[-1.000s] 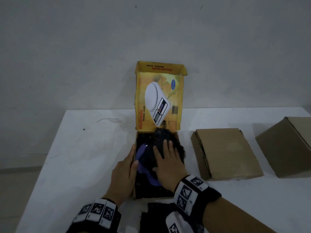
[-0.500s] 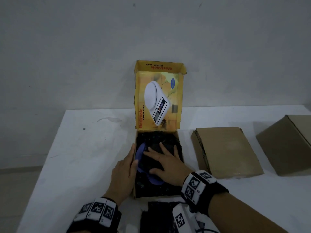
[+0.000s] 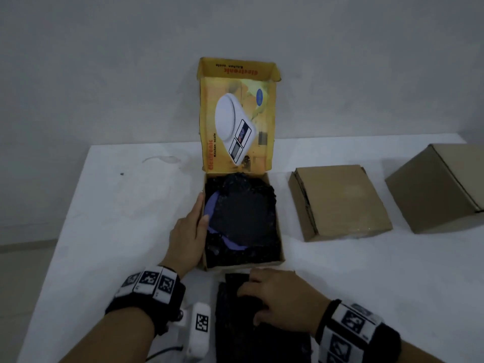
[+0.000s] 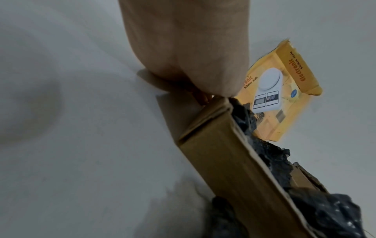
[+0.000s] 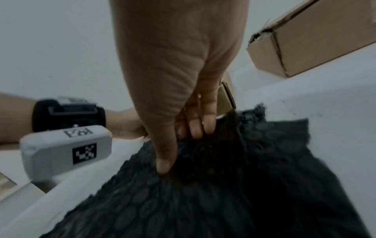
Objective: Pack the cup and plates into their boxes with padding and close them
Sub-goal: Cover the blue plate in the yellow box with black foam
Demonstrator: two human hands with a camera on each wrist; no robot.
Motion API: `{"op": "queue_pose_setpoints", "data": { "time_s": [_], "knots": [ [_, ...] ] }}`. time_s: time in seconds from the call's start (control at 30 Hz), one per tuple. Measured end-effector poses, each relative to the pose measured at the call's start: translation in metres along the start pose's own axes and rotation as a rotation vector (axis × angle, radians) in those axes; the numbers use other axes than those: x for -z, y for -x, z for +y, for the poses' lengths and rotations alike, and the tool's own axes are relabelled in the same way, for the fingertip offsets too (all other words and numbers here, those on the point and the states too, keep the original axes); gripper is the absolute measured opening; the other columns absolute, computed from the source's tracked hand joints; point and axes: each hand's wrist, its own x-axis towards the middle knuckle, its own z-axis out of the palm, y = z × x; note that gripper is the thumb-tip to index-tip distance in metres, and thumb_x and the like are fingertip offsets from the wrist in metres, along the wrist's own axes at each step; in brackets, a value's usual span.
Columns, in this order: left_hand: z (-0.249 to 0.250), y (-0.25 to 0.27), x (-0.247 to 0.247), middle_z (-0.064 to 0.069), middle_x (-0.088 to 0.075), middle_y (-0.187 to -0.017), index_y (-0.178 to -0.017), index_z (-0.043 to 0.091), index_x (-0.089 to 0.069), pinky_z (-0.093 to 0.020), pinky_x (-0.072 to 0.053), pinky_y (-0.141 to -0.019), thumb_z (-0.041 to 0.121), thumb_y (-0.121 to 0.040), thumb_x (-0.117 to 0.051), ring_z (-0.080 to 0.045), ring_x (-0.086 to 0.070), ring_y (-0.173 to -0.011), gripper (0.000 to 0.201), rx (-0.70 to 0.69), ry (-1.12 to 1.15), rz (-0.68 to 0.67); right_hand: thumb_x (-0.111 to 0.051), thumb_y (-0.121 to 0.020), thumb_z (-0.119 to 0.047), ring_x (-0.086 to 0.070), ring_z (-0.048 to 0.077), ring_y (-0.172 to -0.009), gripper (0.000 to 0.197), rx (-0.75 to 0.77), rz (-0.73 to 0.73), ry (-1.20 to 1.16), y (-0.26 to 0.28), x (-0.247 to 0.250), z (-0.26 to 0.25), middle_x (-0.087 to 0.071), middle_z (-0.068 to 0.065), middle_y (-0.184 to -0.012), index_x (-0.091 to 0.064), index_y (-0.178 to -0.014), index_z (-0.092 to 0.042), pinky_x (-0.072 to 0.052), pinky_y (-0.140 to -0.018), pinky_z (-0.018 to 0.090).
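An open yellow box [image 3: 280, 242] stands mid-table with its lid [image 3: 235, 121] upright. Black bubble wrap [image 3: 243, 213] inside it covers most of a purple plate [image 3: 210, 208], whose left and near edges still show. My left hand [image 3: 187, 231] lies flat against the box's left wall, thumb along the rim; the left wrist view shows that brown wall [image 4: 234, 169] and my left hand [image 4: 189, 85]. In front of the box, my right hand [image 3: 277, 297] pinches a loose black bubble wrap sheet [image 3: 235, 326] lying on the table. My right hand [image 5: 181, 149] bunches the sheet [image 5: 223, 193] between thumb and fingers.
A flat brown cardboard box [image 3: 340, 203] lies shut just right of the yellow box. A taller brown box [image 3: 437, 187] sits at the far right. The white table [image 3: 117, 218] runs left to its edge, and a grey wall stands behind.
My right hand has left the padding in the box and drawn back to the loose sheet at the near edge. The wrap now covers more of the plate. The left hand has stayed put.
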Motion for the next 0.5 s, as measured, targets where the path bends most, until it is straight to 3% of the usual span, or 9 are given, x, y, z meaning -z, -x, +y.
{"op": "queue_pose_setpoints", "data": {
  "time_s": [0.07,0.2,0.27,0.37,0.43,0.5],
  "knots": [
    [-0.005,-0.001,-0.001,0.005,-0.03,-0.151,-0.15,0.025,-0.014,-0.027,-0.028,-0.109,0.059,-0.089,-0.017,-0.02,-0.039,-0.134,0.07,-0.004,-0.012,-0.013,-0.063,-0.085,-0.033,-0.049,0.021,-0.108,0.038,-0.013,0.112,0.029,0.002,-0.013,0.0,-0.052,0.003,-0.117,-0.058,-0.121,-0.023,-0.04,-0.081,0.033],
    [-0.01,-0.002,-0.002,0.002,-0.029,-0.153,-0.15,0.028,-0.012,-0.039,-0.032,-0.112,0.061,-0.089,-0.016,-0.021,-0.038,-0.135,0.069,0.019,-0.031,-0.024,-0.061,-0.08,-0.019,-0.055,0.02,-0.093,0.011,0.022,0.277,-0.055,0.01,-0.015,0.0,-0.059,0.001,-0.1,-0.068,-0.089,-0.019,-0.043,-0.073,0.029],
    [-0.009,-0.003,-0.001,0.005,-0.026,-0.153,-0.15,0.027,-0.012,-0.034,-0.027,-0.114,0.061,-0.089,-0.016,-0.016,-0.034,-0.137,0.07,0.017,-0.019,-0.03,-0.062,-0.075,-0.016,-0.052,0.015,-0.09,0.007,0.015,0.302,-0.12,0.014,-0.004,0.0,-0.06,-0.002,-0.099,-0.063,-0.079,-0.021,-0.041,-0.074,0.025],
    [-0.007,-0.003,0.001,0.014,-0.02,-0.152,-0.15,0.025,-0.012,-0.021,-0.019,-0.112,0.063,-0.088,-0.016,-0.004,-0.026,-0.136,0.073,0.004,0.028,-0.05,-0.06,-0.073,-0.016,-0.057,0.013,-0.085,0.014,-0.027,0.328,-0.272,0.021,0.025,0.002,-0.063,-0.004,-0.091,-0.053,-0.074,-0.028,-0.048,-0.076,0.031],
    [-0.007,-0.004,0.002,0.019,-0.017,-0.151,-0.15,0.025,-0.013,-0.012,-0.013,-0.111,0.068,-0.087,-0.015,0.001,-0.021,-0.137,0.077,0.004,0.078,-0.059,-0.06,-0.076,-0.015,-0.059,0.013,-0.081,0.019,-0.082,0.476,-0.355,0.02,0.049,0.009,-0.063,-0.003,-0.087,-0.049,-0.077,-0.031,-0.05,-0.072,0.033],
    [-0.008,-0.004,0.001,0.028,-0.016,-0.15,-0.147,0.031,-0.014,-0.016,-0.014,-0.114,0.074,-0.085,-0.015,0.006,-0.018,-0.139,0.075,0.032,0.203,-0.077,-0.059,-0.079,-0.011,-0.057,0.016,-0.08,0.016,-0.111,0.61,-0.28,0.01,0.073,0.018,-0.061,-0.001,-0.089,-0.052,-0.083,-0.024,-0.048,-0.07,0.034]
  ]
}}
